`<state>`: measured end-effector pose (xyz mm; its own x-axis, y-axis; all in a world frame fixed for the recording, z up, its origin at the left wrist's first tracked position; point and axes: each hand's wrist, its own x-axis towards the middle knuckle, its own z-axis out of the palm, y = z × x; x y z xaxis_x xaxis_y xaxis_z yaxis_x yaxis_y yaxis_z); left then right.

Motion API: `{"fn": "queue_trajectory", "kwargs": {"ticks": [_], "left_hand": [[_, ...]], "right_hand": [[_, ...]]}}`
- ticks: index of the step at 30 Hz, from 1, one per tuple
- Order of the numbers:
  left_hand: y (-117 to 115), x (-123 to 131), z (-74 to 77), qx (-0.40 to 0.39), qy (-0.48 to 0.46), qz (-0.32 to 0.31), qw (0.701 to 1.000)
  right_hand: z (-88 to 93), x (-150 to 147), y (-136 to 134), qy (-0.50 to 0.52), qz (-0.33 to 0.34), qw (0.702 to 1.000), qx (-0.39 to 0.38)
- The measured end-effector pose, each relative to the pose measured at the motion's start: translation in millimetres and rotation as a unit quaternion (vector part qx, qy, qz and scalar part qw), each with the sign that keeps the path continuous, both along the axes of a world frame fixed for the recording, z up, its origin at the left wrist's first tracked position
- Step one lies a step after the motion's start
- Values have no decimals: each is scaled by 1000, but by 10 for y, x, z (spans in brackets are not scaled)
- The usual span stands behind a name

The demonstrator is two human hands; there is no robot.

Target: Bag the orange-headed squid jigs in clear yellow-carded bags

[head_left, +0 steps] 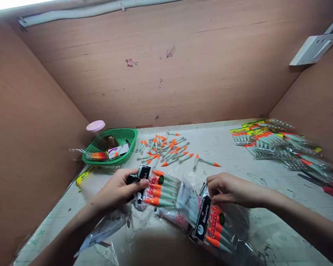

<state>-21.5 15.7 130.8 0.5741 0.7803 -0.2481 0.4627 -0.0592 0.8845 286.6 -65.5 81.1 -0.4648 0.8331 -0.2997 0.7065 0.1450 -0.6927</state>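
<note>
My left hand (pixel 117 191) is closed on the black header end of a clear packet of orange-tipped lures (pixel 161 191), thumb pressed on top. My right hand (pixel 229 191) rests with curled fingers on a second clear packet (pixel 212 225) that has a black label and orange lures inside; its fingertips pinch the packet's top edge. Both packets lie on the white work surface (pixel 227 162) close in front of me, among loose clear plastic bags (pixel 108 227).
A loose heap of orange-tipped lures (pixel 166 149) lies mid-table. At the left stands a green basket (pixel 130 137) with a pink-lidded jar (pixel 96 126). Stacked finished packets (pixel 277 146) fill the right side, with red-handled pliers (pixel 330 190) nearby. Brown boards wall the bench; a socket (pixel 313 48) hangs upper right.
</note>
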Motion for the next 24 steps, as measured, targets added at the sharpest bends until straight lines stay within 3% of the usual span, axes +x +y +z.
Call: {"fn": "queue_trajectory", "kwargs": {"ticks": [3,5,8,13,16,18,20,24], "left_hand": [[89,-88,105,0,-28,100,995],[116,-118,117,27,-35,117,992],[126,-121,67,55,-34,99,993],[113,-149,5,122,-22,49,991],[104,-189,11,221,-33,-11,975],[86,-197,17,330,-59,-67,940],[48,-187,16,466,-73,-122,873],[-70,-175,-25,684,-10,-185,705]], "right_hand": [[36,46,37,-10,-21,1000,13],[92,7,100,1,-55,996,64],[166,-151,220,57,-100,982,152],[179,-410,397,134,-165,948,235],[202,-425,486,201,-143,945,213],[260,-392,517,239,-127,953,139],[351,-351,510,264,-106,953,99],[532,-313,402,238,-4,948,213]]}}
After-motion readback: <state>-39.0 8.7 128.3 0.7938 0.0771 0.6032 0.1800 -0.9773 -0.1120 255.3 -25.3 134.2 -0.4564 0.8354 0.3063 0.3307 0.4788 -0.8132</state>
